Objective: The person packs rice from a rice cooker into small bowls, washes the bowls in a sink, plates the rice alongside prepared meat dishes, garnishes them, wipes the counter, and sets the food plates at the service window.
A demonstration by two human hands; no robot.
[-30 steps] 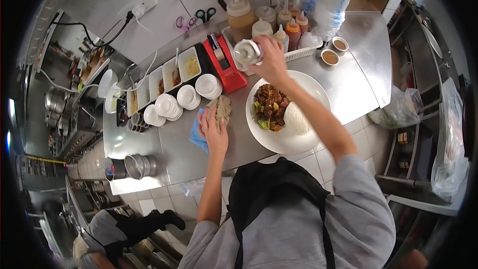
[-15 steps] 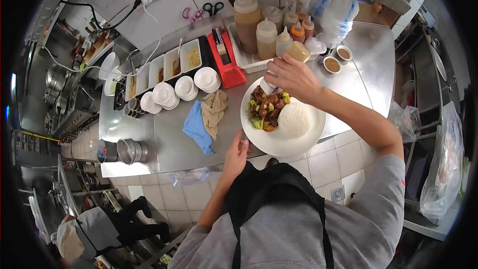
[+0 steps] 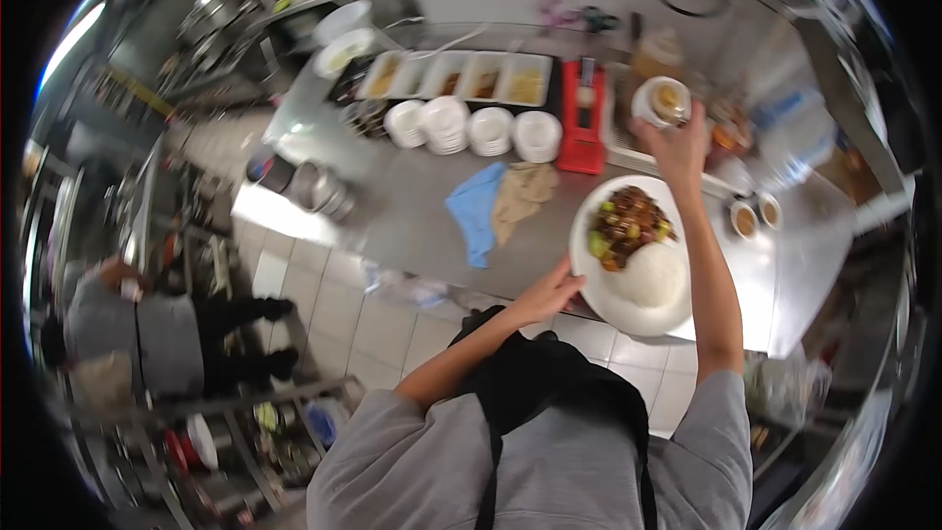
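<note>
A large white plate [image 3: 638,321] rests at the front edge of the steel counter, bearing glossy brown meat pieces with green and yellow vegetables [image 3: 628,226] and a dome of white rice [image 3: 650,275]. At its left rim is my left hand [image 3: 549,294], thumb and fingertips meeting the edge; motion blurs the exact grip. My right hand [image 3: 679,147] is closed around a small white-rimmed jar [image 3: 667,100] above the far side of the plate. The jar's round top faces me, with something pale yellow in its middle.
Squeeze bottles [image 3: 659,51] stand in a white basket behind my right hand. A red tape dispenser [image 3: 583,128], stacked white bowls [image 3: 491,131], food trays [image 3: 483,77] and blue and tan cloths [image 3: 476,214] lie leftward. Two sauce cups [image 3: 744,221] sit right. Another person [image 3: 137,334] works at far left.
My right hand has lifted the jar away from the food and turned it from tipped to more upright. My left hand has come onto the plate's rim. The view has swung left.
</note>
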